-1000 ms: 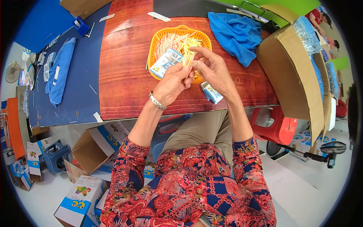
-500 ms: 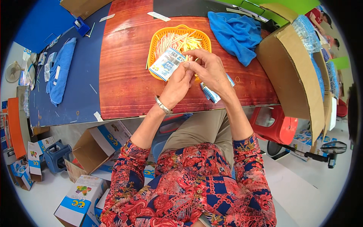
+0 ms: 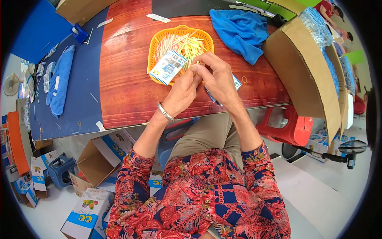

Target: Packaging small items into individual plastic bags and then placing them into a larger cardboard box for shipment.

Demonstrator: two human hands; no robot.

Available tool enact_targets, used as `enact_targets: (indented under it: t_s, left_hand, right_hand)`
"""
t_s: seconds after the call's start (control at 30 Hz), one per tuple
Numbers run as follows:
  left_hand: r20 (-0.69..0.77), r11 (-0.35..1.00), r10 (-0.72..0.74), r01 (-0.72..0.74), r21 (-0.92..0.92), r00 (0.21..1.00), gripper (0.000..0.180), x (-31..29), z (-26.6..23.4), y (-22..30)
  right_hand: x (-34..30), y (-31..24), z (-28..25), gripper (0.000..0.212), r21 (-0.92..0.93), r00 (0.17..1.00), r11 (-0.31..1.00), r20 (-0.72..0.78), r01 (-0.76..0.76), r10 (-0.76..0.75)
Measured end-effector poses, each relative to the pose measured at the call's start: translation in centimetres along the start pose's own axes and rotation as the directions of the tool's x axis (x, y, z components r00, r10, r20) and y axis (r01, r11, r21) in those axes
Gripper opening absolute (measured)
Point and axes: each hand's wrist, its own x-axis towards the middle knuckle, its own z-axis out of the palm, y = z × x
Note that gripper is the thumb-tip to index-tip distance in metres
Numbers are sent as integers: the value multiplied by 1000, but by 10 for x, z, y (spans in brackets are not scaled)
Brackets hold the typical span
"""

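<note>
My left hand (image 3: 182, 89) and my right hand (image 3: 217, 75) meet in front of an orange plastic basket (image 3: 152, 47), fingers pinched together. Pale yellowish tips of thin sticks show at the right fingertips; most of what the hands hold is hidden. Inside the basket lies a heap of thin pink and yellow sticks (image 3: 175, 44). A white and blue printed packet (image 3: 167, 67) leans over the basket's near rim, beside my left fingers. More blue-striped packets (image 3: 236, 82) lie on the table, partly covered by my right hand.
A crumpled blue cloth (image 3: 240, 34) lies behind to the right, next to an open cardboard box (image 3: 298, 67) with clear blue-striped packaging. At left are a folded blue towel (image 3: 61, 79) and a blue tape dispenser (image 3: 78, 34). A red stool (image 3: 290, 127) stands below the table's right edge.
The whole view has shifted slightly, moving the table and basket a little left in the picture. My hands stay pinched together beside the basket, the right fingers a bit lower.
</note>
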Motion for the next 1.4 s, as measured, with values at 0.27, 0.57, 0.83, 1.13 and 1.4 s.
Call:
enact_targets:
  t_s: [0.27,0.57,0.83,1.13,1.4]
  left_hand:
    - [-257,510,546,-72,857,798,37,-5,-18,33]
    - [-361,340,363,238,910,859,36,10,-47,1]
    - [-481,803,279,73,591,831,17,8,-65,-3]
    - [-355,989,57,-4,148,933,17,-4,-45,8]
    - [-360,993,91,-59,99,929,18,-8,-30,8]
  right_hand:
    - [7,25,-49,10,225,927,931,-181,-287,329]
    - [-17,109,-27,6,-382,977,923,-173,52,-126]
    - [-20,104,-39,7,39,896,948,-318,-316,311]
    - [14,-3,-40,9,418,892,901,-356,-115,279]
    - [15,-7,-22,11,46,938,969,-265,242,-222]
